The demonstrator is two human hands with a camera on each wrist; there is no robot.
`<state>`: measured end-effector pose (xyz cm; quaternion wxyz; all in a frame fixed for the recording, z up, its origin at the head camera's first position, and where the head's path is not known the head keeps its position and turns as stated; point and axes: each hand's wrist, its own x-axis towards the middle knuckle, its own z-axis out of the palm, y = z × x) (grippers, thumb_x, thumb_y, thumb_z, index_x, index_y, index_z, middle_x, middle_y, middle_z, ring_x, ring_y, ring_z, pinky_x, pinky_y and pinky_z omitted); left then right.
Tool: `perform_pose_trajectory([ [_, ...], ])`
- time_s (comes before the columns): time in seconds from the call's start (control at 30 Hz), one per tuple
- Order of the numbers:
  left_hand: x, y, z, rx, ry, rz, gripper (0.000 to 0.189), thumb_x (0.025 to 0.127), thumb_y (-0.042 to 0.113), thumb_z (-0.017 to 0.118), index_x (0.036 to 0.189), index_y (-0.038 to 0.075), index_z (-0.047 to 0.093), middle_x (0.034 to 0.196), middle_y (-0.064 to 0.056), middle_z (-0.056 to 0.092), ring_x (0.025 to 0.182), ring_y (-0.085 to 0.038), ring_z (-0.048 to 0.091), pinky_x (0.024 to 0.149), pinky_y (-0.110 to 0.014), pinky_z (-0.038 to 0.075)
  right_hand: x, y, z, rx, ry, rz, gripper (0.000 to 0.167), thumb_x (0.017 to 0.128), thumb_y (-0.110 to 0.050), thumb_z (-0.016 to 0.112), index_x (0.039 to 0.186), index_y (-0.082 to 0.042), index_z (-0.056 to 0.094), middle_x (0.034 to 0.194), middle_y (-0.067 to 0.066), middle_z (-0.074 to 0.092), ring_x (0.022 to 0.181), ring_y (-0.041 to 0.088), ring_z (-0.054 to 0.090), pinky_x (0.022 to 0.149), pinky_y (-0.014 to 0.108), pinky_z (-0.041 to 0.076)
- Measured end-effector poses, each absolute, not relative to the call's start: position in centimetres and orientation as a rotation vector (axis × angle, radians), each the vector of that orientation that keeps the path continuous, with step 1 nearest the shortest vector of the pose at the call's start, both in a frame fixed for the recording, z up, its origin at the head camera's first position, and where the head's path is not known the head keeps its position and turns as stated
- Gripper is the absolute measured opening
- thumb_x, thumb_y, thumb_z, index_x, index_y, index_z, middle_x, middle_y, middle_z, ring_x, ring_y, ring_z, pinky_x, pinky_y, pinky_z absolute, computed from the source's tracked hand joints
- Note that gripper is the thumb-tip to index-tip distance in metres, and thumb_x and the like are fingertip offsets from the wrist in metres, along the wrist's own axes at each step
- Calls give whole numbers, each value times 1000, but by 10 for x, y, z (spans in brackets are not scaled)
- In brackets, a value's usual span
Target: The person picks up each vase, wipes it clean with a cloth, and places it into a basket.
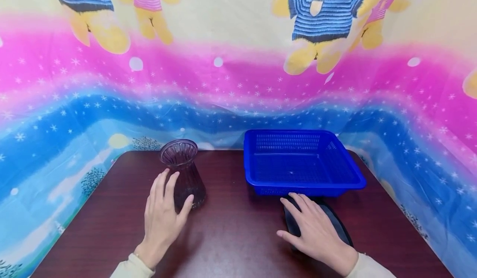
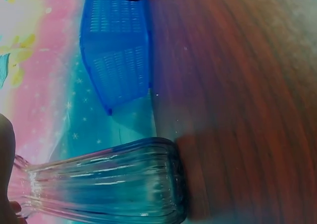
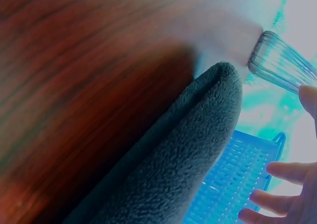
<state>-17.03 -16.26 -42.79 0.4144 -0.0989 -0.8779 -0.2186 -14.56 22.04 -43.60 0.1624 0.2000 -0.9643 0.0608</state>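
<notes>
A clear, purplish ribbed glass vase [image 1: 191, 185] with a flared rim stands upright on the left of the table. My left hand [image 1: 162, 218] is beside it, fingers spread, fingertips overlapping its neck in the head view. In the left wrist view, the vase [image 2: 114, 182] fills the lower left, with part of the hand at the edge. My right hand [image 1: 313, 228] hovers, fingers loosely extended, over a dark grey folded fuzzy cloth [image 1: 337, 220]. The right wrist view shows the cloth [image 3: 173, 154] up close, with the fingers [image 3: 290, 173] apart from it.
Behind the cloth, a blue plastic basket [image 1: 305, 185] with perforated sides sits at the back right of the dark reddish-brown table [image 1: 231, 236]. A printed curtain [image 1: 223, 83] with bears and snowflakes hangs along the table's back and sides.
</notes>
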Motion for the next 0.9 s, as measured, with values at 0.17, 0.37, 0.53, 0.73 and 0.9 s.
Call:
perform_pose_trajectory([
  [0.17, -174, -167, -425, -216, -2185, -601, 67, 87, 38, 69, 145, 9, 50, 152, -21, 46, 139, -43, 43, 98, -63, 46, -146, 223, -437, 576, -2742, 140, 76, 81, -66, 73, 139, -19, 61, 141, 10, 59, 131, 34, 55, 101, 58, 51],
  [0.37, -175, -171, -421, -208, -2172, -655, 66, 86, 33, 71, 143, 7, 50, 151, -21, 46, 138, -44, 43, 102, -63, 42, -144, 226, -440, 578, -2750, 128, 71, 82, -65, 73, 135, -19, 64, 139, 9, 61, 129, 33, 56, 102, 57, 51],
  [0.53, -178, -172, -418, -195, -2171, -704, 62, 87, 30, 72, 137, 2, 50, 150, -22, 46, 138, -44, 42, 105, -62, 41, -147, 230, -439, 575, -2750, 117, 69, 82, -65, 72, 134, -19, 65, 138, 8, 61, 129, 32, 57, 101, 57, 51],
  [0.73, -181, -176, -416, -168, -2180, -745, 62, 87, 28, 72, 138, 1, 48, 150, -23, 46, 139, -44, 42, 107, -62, 39, -149, 235, -437, 564, -2765, 117, 68, 83, -63, 73, 133, -18, 66, 138, 9, 62, 129, 32, 57, 101, 56, 51],
  [0.9, -183, -177, -416, -164, -2184, -770, 65, 89, 28, 70, 142, 0, 46, 150, -22, 46, 139, -44, 42, 108, -62, 39, -149, 239, -438, 564, -2750, 129, 67, 82, -61, 75, 132, -17, 66, 136, 10, 63, 127, 33, 58, 101, 56, 51],
])
